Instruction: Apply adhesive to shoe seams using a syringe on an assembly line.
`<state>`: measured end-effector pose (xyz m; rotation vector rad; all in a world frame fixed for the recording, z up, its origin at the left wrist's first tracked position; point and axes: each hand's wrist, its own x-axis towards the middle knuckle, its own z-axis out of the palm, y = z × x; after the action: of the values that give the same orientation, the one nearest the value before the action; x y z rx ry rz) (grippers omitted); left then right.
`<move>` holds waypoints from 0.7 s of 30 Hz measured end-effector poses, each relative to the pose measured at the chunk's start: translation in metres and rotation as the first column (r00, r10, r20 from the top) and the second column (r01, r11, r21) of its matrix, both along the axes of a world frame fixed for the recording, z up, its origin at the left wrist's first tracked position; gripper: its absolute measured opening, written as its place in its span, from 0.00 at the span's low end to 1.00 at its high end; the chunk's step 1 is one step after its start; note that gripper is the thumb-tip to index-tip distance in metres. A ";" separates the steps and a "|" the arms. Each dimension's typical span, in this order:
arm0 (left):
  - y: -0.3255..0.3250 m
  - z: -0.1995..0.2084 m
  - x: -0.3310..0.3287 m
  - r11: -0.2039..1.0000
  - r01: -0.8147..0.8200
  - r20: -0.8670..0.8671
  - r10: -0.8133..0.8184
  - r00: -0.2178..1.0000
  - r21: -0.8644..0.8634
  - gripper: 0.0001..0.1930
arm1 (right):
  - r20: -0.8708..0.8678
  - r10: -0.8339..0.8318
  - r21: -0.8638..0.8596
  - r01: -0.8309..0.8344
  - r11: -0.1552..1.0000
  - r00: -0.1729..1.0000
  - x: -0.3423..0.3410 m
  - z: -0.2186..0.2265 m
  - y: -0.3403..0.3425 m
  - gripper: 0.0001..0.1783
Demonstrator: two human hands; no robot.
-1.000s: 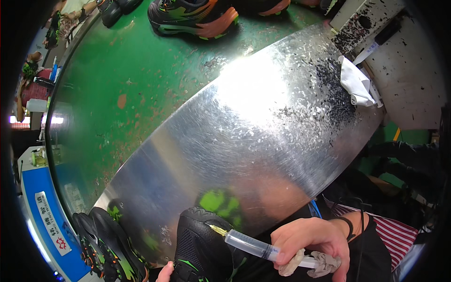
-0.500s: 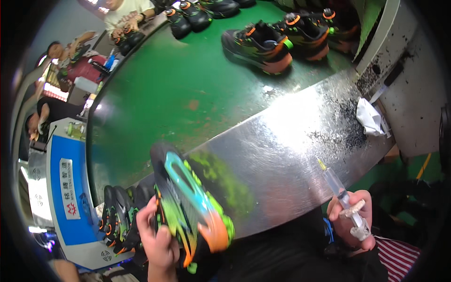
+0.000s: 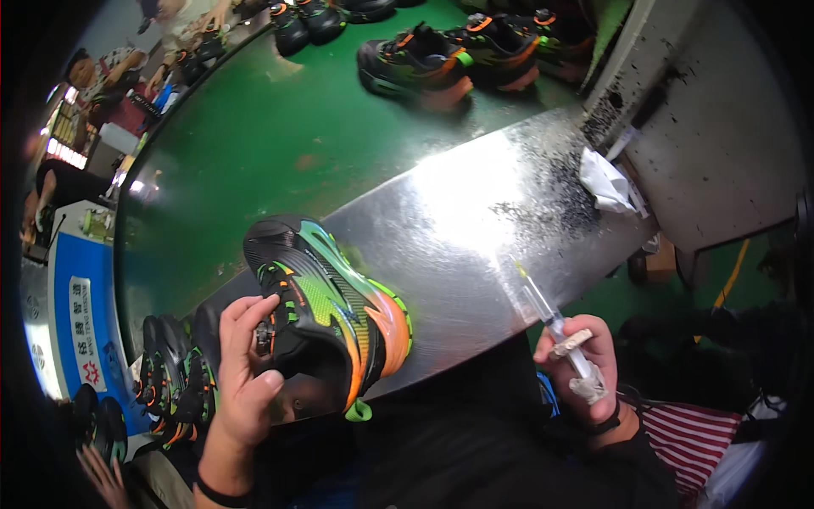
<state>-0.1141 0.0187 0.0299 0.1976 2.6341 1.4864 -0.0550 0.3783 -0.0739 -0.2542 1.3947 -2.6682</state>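
Left hand (image 3: 246, 373): fingers curled, closed on a shoe (image 3: 326, 310). The thumb lies by the collar opening and the fingertips press the near-left side of the upper. The shoe is black with green and orange panels, held above the near edge of the steel plate (image 3: 475, 229), toe pointing far-left, heel and orange sole edge toward the right. Whether it rests on the plate or is lifted clear cannot be told.

Right hand (image 3: 585, 360): closed in a fist around a syringe (image 3: 551, 318). The clear barrel runs up and left out of the fist, its thin tip over the near-right edge of the plate, well apart from the shoe. A pale wad (image 3: 572, 341) is pinched against the barrel under the fingers.

Surroundings: a green belt (image 3: 254, 144) lies beyond the plate, with further shoes (image 3: 415, 64) standing at its far side. More dark shoes (image 3: 170, 373) are stacked at the near left, just beside the left wrist. A crumpled white rag (image 3: 606, 182) lies at the far-right end of the plate, amid black speckling. Other persons sit at the far left.
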 end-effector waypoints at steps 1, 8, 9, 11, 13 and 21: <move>0.003 0.011 -0.004 0.996 0.049 0.039 -0.046 0.998 -0.073 0.39 | -0.018 0.015 0.026 -0.014 1.000 1.000 0.000 0.001 0.002 0.58; 0.014 0.020 -0.045 0.731 0.327 -0.102 -0.475 0.874 -0.600 0.38 | -0.106 0.020 0.024 -0.017 1.000 0.994 -0.006 -0.006 0.000 0.56; 0.017 0.018 -0.052 0.709 0.368 -0.102 -0.525 0.845 -0.601 0.37 | -0.108 0.020 0.014 -0.019 1.000 0.994 -0.007 -0.007 -0.001 0.56; 0.021 0.013 -0.057 0.720 0.386 -0.101 -0.531 0.841 -0.577 0.36 | -0.153 0.020 0.027 -0.016 0.999 0.988 -0.009 -0.010 0.000 0.54; 0.032 0.018 -0.055 0.713 0.369 -0.108 -0.527 0.843 -0.596 0.33 | -0.187 0.032 0.086 -0.016 0.996 0.982 -0.010 -0.014 0.005 0.54; 0.003 0.010 0.012 0.990 -0.101 -0.307 0.126 0.943 0.095 0.51 | -0.088 0.049 0.073 -0.043 0.996 0.995 -0.008 -0.011 0.004 0.53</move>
<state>-0.1020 0.0214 0.0399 0.3173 2.8759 1.7259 -0.0633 0.3819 -0.0850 -0.3981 1.4867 -2.5937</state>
